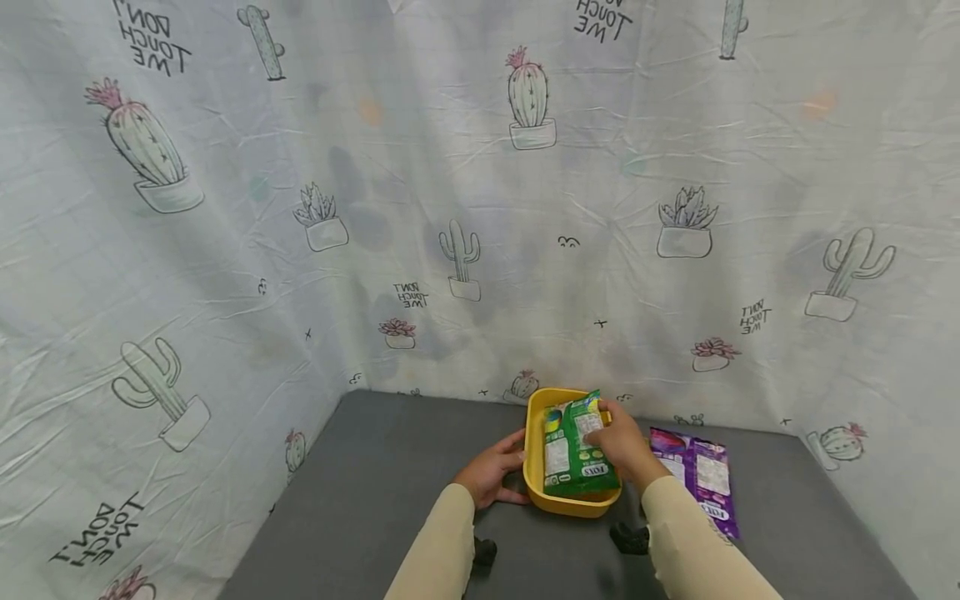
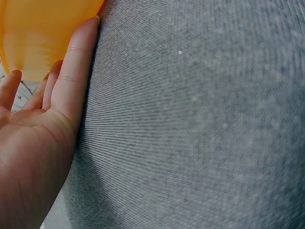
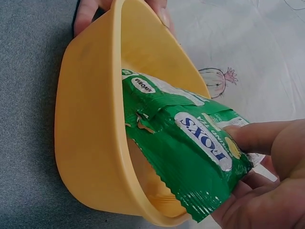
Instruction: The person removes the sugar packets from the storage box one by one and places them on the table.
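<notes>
A green snack packet printed FOX'S [image 1: 572, 460] lies tilted inside a yellow plastic basket [image 1: 534, 479], its end up by the rim. My right hand [image 1: 624, 440] pinches the packet's right side, thumb on top and fingers underneath, as the right wrist view shows. Against the basket's left wall rests my left hand [image 1: 489, 475]; in the left wrist view its fingers [image 2: 76, 71] look fairly straight, and they touch the yellow wall. How far the far fingers reach round the basket is partly hidden there.
Purple packets [image 1: 712, 479] lie on the grey tabletop [image 1: 397, 467], right of the basket and partly behind my right forearm. A pale cactus-print curtain [image 1: 600, 192] hangs behind the table. Black wrist-worn pieces [image 1: 628, 539] show below my hands.
</notes>
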### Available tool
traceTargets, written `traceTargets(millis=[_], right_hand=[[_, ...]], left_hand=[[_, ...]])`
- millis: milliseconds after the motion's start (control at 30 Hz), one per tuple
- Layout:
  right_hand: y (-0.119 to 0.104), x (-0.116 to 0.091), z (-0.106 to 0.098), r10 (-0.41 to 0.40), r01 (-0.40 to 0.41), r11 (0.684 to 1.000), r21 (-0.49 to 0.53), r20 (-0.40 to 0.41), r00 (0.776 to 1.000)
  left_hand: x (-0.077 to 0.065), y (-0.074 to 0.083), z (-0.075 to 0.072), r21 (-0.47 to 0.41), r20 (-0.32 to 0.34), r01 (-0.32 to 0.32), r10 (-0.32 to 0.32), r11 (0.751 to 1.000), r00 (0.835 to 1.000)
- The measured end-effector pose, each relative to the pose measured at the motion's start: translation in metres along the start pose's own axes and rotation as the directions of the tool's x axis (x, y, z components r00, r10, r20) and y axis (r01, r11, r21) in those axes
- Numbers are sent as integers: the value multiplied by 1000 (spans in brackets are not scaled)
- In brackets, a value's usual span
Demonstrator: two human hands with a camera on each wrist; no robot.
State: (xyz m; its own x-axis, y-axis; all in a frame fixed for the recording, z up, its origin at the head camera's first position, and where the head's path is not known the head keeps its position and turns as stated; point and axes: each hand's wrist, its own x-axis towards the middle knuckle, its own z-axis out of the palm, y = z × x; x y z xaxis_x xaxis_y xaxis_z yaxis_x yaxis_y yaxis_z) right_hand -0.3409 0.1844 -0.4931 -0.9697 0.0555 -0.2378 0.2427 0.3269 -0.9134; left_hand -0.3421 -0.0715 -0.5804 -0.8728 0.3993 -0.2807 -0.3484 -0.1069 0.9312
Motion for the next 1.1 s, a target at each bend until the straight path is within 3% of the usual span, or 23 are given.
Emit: traceTargets(millis=[1100], right_hand=[[-8, -8, -22, -93, 92, 996, -22, -30, 995]], left_hand=[[-1, -1, -1, 5, 35, -26, 25, 1000, 999]])
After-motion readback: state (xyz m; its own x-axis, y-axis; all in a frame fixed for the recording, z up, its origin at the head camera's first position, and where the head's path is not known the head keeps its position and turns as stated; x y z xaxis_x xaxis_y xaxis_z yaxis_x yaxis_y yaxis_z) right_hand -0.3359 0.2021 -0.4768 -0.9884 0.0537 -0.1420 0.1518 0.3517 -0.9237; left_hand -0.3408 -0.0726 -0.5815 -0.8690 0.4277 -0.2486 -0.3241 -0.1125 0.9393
